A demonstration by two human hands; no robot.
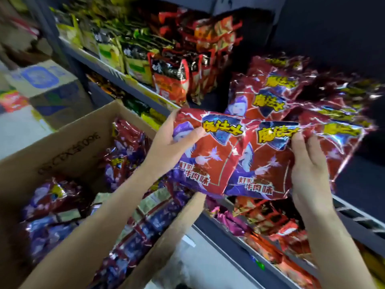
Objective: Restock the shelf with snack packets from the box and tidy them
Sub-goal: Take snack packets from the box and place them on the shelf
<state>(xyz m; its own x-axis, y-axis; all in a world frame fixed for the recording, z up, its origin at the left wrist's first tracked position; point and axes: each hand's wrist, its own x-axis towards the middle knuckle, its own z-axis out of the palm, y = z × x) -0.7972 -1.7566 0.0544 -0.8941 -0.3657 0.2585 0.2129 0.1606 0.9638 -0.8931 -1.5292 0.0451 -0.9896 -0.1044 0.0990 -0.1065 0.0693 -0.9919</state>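
Left hand [168,142] pinching the left red snack packet [208,155], thumb on its face, right hand [308,163] curled round the edge of the right red snack packet [268,161], both held before the shelf [354,207] stack of same packets [270,90], open cardboard box [68,142] of more packets below left

I hold two red snack packets [235,157] side by side in front of the shelf [354,211]. My left hand [173,140] grips the left packet's edge, thumb on its face; my right hand [308,161] grips the right packet's edge. Just behind them, more red packets [268,92] lie piled on the shelf. Near left, the cardboard box [68,142] holds more of the same.
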